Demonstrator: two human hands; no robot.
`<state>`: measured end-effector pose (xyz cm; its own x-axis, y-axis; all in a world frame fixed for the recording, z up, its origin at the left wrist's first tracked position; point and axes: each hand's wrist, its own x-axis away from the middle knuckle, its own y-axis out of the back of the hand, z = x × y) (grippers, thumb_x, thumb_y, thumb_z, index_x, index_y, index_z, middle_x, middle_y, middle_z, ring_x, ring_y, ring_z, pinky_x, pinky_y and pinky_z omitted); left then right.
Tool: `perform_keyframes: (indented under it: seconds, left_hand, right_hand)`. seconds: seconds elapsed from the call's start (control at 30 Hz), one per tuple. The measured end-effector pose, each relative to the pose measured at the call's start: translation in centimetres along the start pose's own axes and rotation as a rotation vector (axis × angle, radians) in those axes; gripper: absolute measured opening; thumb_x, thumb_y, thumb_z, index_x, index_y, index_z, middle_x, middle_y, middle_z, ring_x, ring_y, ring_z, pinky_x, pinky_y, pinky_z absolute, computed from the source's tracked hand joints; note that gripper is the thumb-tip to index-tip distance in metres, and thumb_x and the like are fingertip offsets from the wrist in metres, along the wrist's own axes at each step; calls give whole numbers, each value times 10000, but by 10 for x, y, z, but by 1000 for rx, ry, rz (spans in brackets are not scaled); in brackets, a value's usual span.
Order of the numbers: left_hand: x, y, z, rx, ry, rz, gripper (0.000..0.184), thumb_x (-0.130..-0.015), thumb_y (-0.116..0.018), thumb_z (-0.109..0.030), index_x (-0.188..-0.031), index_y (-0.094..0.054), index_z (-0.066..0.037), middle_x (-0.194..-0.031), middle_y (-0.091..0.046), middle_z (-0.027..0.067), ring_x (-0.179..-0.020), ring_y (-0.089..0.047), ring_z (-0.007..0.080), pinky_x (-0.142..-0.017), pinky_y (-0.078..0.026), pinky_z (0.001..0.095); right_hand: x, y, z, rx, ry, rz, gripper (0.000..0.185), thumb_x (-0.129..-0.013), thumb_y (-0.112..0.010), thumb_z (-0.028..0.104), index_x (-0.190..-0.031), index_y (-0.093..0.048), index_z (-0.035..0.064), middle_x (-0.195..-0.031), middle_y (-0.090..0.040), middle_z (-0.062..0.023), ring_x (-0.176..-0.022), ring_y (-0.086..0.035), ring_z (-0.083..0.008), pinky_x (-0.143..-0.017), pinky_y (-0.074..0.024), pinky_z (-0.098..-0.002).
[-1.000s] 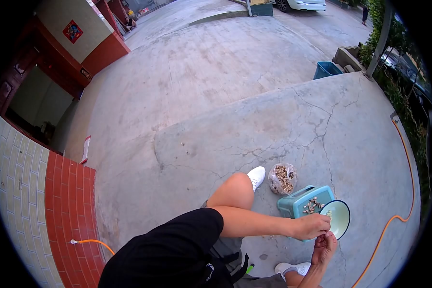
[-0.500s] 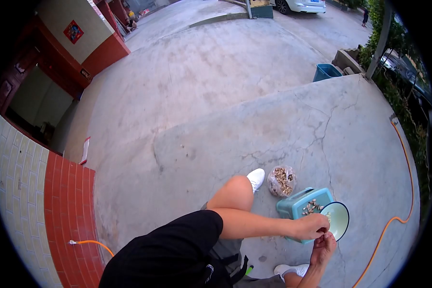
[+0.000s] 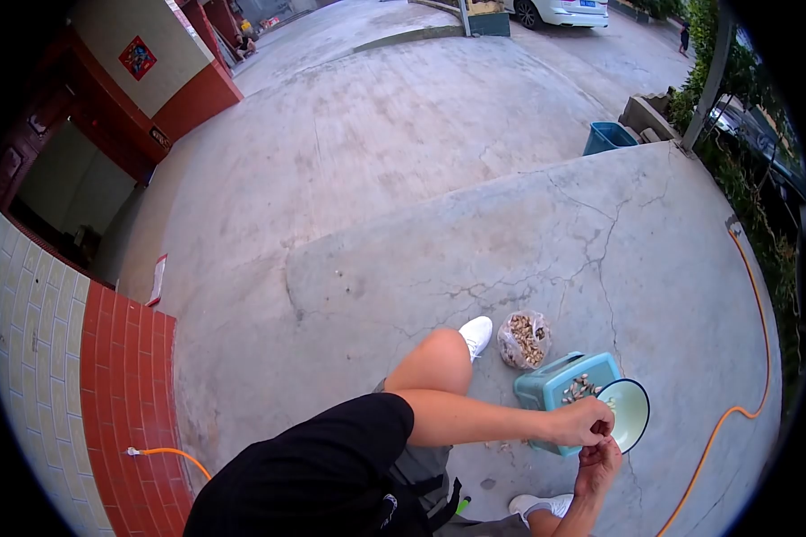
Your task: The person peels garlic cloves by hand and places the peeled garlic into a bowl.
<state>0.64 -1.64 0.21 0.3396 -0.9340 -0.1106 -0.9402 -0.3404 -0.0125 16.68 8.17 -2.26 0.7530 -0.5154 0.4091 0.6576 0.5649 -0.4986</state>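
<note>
My left hand [image 3: 582, 421] and my right hand [image 3: 600, 465] meet fingertip to fingertip in front of an enamel bowl [image 3: 635, 416]. Both are closed in a pinch, on something too small to make out. The bowl is pale with a dark rim, and a few small pale pieces [image 3: 610, 404] show inside. It rests against or on a light-blue plastic stool or box [image 3: 591, 365], partly hidden by my left hand. Small brown-and-white pieces [image 3: 579, 388] lie on the blue top. Beside it stands a clear plastic bag [image 3: 523, 340] full of similar pieces.
Cracked concrete floor [image 3: 403, 268] surrounds me. An orange hose or cord [image 3: 725, 421] runs along the right. Behind are a blue bin [image 3: 610, 137] and a white car [image 3: 569, 12]. A red-tiled wall [image 3: 125, 385] stands left. My white shoes [image 3: 476, 336] flank the bag and box.
My hands stay pinched together over nearly the same spot, with only slight finger movement. The whole view has shifted a little.
</note>
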Motion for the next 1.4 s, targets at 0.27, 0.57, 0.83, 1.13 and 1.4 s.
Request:
perform_keyframes:
  seconds: [0.27, 0.57, 0.83, 1.13, 1.4]
  left_hand:
    - [1, -1, 0, 3, -7, 8, 136, -776, -719, -13, -866, -627, 31, -775, -641, 102, -708, -641, 169, -624, -507, 305]
    - [0, -1, 4, -60, -34, 5, 132, -775, -715, -12, -858, -622, 30, -771, -638, 116, -696, -642, 195, -616, -505, 316]
    - [0, 3, -5, -65, 5, 24, 121, -782, -699, -22, -860, -625, 35, -751, -633, 128, -692, -651, 209, -618, -515, 332]
    - [-1, 5, -5, -27, 26, -36, 113, -768, -686, -10, -855, -640, 47, -768, -664, 146, -699, -674, 211, -634, -530, 324]
    - [-1, 4, -1, -23, 56, -47, 125, -788, -714, -59, -841, -671, 46, -767, -666, 128, -700, -669, 194, -635, -528, 310]
  right_hand:
    - [1, 2, 1, 68, -7, 31, 148, -975, -556, 177, -1055, -594, 58, -930, -662, 6, -755, -610, -50, -653, -482, -186]
    - [1, -8, 4, 98, 36, -118, 49, -909, -549, 103, -929, -568, 62, -841, -634, -9, -687, -580, -91, -595, -434, -225]
    - [5, -14, 8, 137, 55, -70, 149, -958, -529, 178, -933, -568, 37, -798, -625, -46, -665, -582, -119, -579, -430, -239]
    - [3, -15, 0, 98, 197, -77, 105, -943, -640, 66, -1026, -610, 8, -851, -639, -48, -688, -566, -108, -599, -428, -227]
    - [3, -11, 0, 109, 220, -96, 92, -931, -652, 39, -1008, -612, 6, -841, -627, -45, -688, -545, -102, -601, -421, -218]
